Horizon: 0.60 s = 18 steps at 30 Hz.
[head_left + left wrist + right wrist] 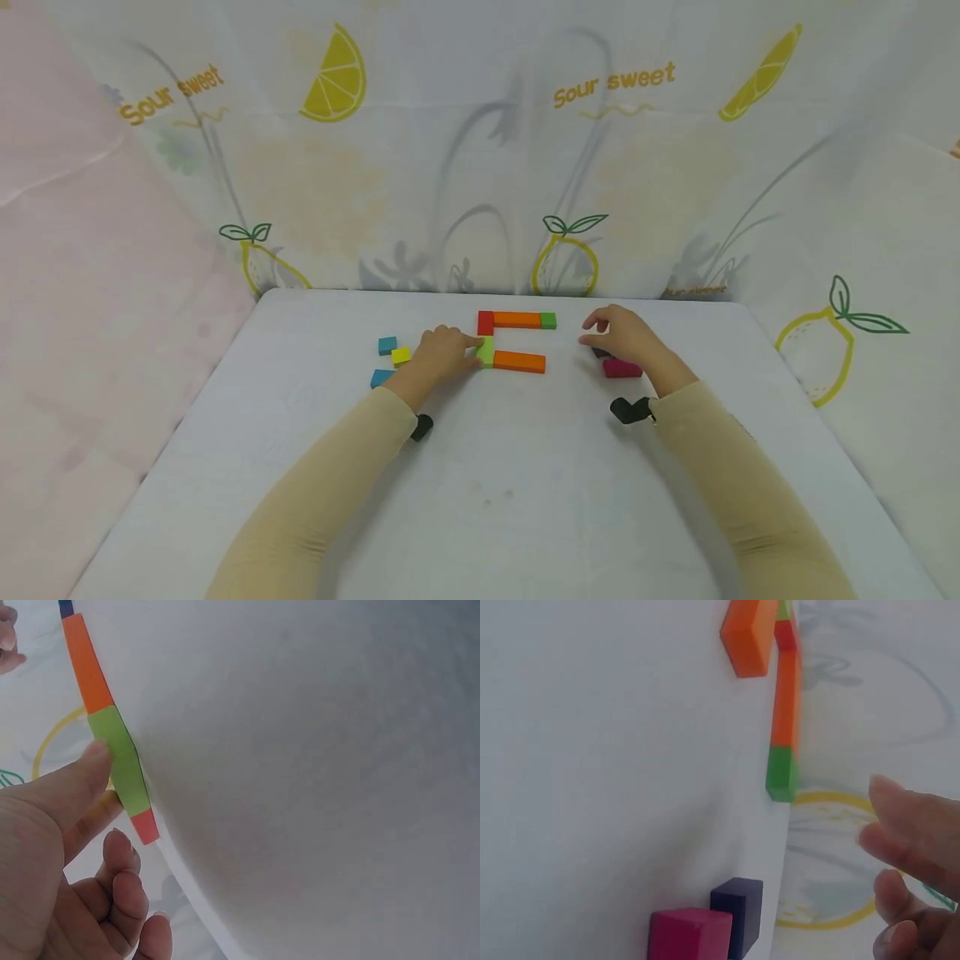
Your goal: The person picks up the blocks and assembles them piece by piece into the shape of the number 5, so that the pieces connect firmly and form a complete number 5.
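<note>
In the head view, my left hand (442, 352) reaches to the left side of a light green block (487, 352). Its thumb and index finger touch the block's edge, as the left wrist view also shows. A red block (486, 322) adjoins the green one at the far end. Two long orange blocks (519, 362) extend rightward, the far one ending at a small green block (548, 321). My right hand (618, 333) hovers with loosely bent fingers and nothing between them. Beneath it are a dark purple block (739, 915) and a magenta block (622, 368).
Left of the row, partly behind my left hand, lie two blue blocks (387, 345) and a yellow block (401, 357). The white table (510, 483) ends at the back against a hanging cloth (442, 167) printed with lemons.
</note>
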Each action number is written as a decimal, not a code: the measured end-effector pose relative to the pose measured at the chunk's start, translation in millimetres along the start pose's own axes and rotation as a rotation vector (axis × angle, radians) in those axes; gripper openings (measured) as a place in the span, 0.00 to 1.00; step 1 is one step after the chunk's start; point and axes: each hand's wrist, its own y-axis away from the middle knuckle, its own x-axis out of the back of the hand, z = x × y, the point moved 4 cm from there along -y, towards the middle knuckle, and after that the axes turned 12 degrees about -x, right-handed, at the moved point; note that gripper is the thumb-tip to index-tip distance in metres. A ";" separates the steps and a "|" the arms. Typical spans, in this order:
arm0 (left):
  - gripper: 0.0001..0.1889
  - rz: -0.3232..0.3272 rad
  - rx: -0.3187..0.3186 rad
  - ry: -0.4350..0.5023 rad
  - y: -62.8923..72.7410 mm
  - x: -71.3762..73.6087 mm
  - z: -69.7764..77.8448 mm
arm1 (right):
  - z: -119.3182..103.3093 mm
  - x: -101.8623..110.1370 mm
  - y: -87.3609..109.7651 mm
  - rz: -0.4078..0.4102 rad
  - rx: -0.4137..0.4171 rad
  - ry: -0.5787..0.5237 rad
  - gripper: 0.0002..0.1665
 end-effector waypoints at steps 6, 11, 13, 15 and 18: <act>0.28 -0.007 0.009 0.015 1.8 1.0 2.7 | 15.9 0.2 0.7 0.009 -0.009 -0.005 0.20; 0.27 -0.008 0.019 0.027 3.3 0.2 3.7 | 25.7 -1.8 1.8 -0.001 -0.020 -0.009 0.22; 0.27 -0.002 0.020 0.029 4.3 0.6 4.2 | 28.0 -2.5 2.0 -0.006 -0.029 -0.012 0.22; 0.27 0.007 0.018 0.029 4.8 1.2 4.4 | 30.1 -3.5 1.6 -0.014 -0.042 -0.015 0.24; 0.26 0.015 0.013 0.029 5.1 1.3 4.3 | 34.4 -5.6 0.0 -0.028 -0.069 -0.018 0.26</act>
